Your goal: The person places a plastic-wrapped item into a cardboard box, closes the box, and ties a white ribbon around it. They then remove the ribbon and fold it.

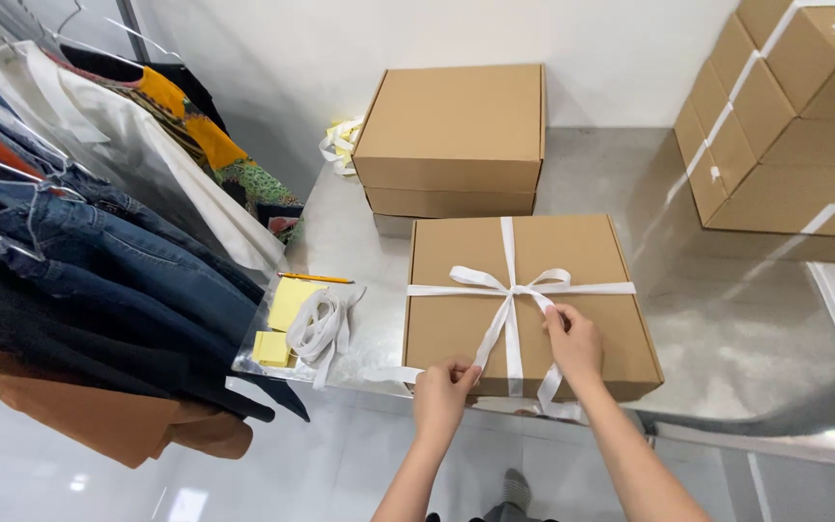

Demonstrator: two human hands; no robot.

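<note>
Both forearms reaching forward and up from below; left hand pinched shut with fingers curled, right hand pinching likewise, slightly farther forward.

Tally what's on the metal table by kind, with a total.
Flat boxes: 3, one ribbon-tied, two stacked
Taped cartons: 3 visible
Ribbon bundles: 2
Yellow note pads: 2
Pencil: 1
Total: 11

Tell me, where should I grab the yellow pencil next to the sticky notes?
Pinch the yellow pencil around its middle, coming straight down from above. It lies flat on the metal table, just beyond the yellow sticky notes, with bare table on its far side. Two fingers across the thin shaft should lift it cleanly, clear of the loose white ribbon.
</note>
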